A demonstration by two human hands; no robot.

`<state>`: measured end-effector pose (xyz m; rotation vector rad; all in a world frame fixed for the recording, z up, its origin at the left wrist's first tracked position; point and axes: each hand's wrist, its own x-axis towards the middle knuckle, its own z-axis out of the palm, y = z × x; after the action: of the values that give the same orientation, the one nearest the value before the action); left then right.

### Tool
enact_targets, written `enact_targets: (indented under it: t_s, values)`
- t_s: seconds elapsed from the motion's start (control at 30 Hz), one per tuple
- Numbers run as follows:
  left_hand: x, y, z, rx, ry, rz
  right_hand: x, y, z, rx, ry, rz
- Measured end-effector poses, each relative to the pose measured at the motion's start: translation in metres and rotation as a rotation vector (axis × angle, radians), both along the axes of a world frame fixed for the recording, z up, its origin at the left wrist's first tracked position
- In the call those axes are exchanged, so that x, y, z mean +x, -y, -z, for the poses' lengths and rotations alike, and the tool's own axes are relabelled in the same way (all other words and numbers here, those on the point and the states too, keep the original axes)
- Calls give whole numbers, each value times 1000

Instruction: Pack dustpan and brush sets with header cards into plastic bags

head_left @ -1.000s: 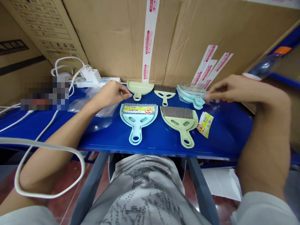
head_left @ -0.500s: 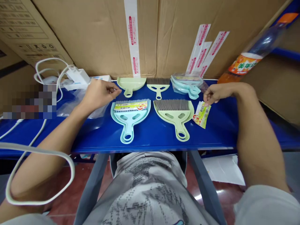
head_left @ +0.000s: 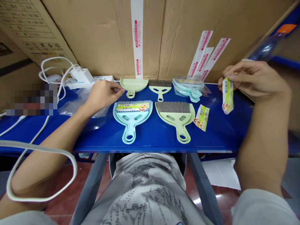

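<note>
Right hand (head_left: 256, 78) lifted, label (head_left: 227, 97) now pinched

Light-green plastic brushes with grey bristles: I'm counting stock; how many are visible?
2. One light-green plastic brush with grey bristles lies nested in a matching dustpan at the front; the other brush lies farther back, near the brown cardboard. No others show.

Ok, counting two nested brush-and-dustpan sets (head_left: 130, 117), one loose dustpan (head_left: 134, 84), one loose brush (head_left: 160, 83), one bagged bundle (head_left: 188, 87) (no clue how many inside), three printed labels (head_left: 227, 95), four tape strips (head_left: 138, 40), one bottle (head_left: 266, 48), plus one left hand (head_left: 104, 93), one right hand (head_left: 255, 78).
</note>
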<state>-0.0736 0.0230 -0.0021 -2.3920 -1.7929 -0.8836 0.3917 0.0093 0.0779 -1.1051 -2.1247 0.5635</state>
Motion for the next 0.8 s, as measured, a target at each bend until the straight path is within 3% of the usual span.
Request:
enact_targets:
  t_s: [0.13,0.27,0.43,0.53,0.6,0.7,0.8]
  values:
    - [-1,-4,7,198,128,104,-62,5,18,-10,-170,-168]
    - [15,7,10,477,200,320,-97,-1,44,-123,-344,-376]
    - [49,34,7,336,179,723,-129,17,70,-290,-366,-593]
    - [61,37,10,364,207,962,-140,31,77,-339,-393,-630]
    - [63,36,14,354,234,1003,-143,34,79,-399,-416,-618]
    - [62,37,20,290,209,944,-143,31,83,-460,-431,-592]
    - [66,42,17,263,232,963,-138,26,80,-474,-399,-535]
